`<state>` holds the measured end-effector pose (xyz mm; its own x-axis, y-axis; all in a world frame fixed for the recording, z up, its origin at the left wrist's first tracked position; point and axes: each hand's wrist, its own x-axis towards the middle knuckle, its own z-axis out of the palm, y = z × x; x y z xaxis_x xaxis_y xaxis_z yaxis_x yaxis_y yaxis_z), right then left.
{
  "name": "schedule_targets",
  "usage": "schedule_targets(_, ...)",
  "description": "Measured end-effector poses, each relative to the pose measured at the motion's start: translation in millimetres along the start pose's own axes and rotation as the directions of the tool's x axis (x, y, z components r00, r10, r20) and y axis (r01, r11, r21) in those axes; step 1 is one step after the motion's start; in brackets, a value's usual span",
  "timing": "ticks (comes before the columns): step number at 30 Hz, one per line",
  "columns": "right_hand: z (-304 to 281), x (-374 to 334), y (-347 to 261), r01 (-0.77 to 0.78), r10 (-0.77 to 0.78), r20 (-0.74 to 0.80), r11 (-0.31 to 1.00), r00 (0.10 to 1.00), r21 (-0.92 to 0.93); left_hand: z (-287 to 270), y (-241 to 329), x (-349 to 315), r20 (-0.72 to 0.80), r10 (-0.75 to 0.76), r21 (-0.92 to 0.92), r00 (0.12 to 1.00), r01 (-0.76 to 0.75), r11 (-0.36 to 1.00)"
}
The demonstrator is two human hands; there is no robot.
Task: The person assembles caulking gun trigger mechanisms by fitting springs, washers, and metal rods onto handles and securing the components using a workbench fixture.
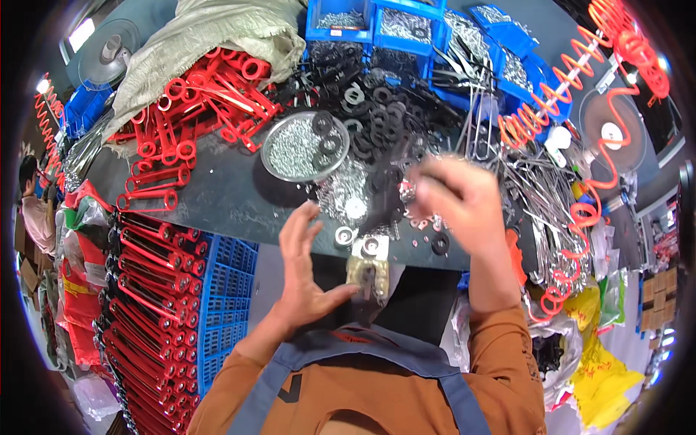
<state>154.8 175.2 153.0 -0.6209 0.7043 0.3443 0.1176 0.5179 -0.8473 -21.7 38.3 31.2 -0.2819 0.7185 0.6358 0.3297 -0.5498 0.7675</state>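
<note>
My left hand (303, 270) is open, fingers apart and palm turned right, hovering at the near edge of the dark workbench (225, 199). It holds nothing. Just right of it a small brass-coloured metal fixture (368, 274) sits at the bench edge, with two metal-ringed washers (344, 236) beside it. My right hand (458, 204) is motion-blurred above a heap of black washers (371, 119) and loose silver screws (341, 192). Its fingers curl downward; whether they grip anything is hidden by the blur.
A round metal dish (272, 156) of screws stands mid-bench. Red plastic handles (199, 109) pile up at the left, and more fill a blue crate (228, 304) below. Blue bins (377, 25) line the back. Orange coiled hoses (573, 94) and bent wire pieces (540, 199) crowd the right.
</note>
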Motion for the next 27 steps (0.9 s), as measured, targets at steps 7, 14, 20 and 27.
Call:
schedule_targets(7, -15, -127, 30, -0.541, 0.510, 0.192, 0.823, 0.838, 0.176, 27, 21, -33, 0.575, -0.423, -0.303, 0.700, 0.663, 0.685)
schedule_targets(14, -12, -149, 59, -0.528, 0.541, 0.101, 0.735, 0.835, 0.426, 58, 25, -39, 0.789, 0.176, 0.009, 0.589, -0.297, 0.955)
schedule_targets(20, 19, -161, 68, -0.610, 0.502, 0.368, 0.736, 0.782, 0.293, 58, 24, -58, 0.756, -0.117, 0.042, 0.644, 0.130, 0.991)
schedule_targets(27, -6, -135, 164, -0.463, 0.419, -0.286, 0.880, 0.862, -0.108, 23, 12, -38, 0.424, -0.383, 0.074, 0.821, 0.390, 0.918)
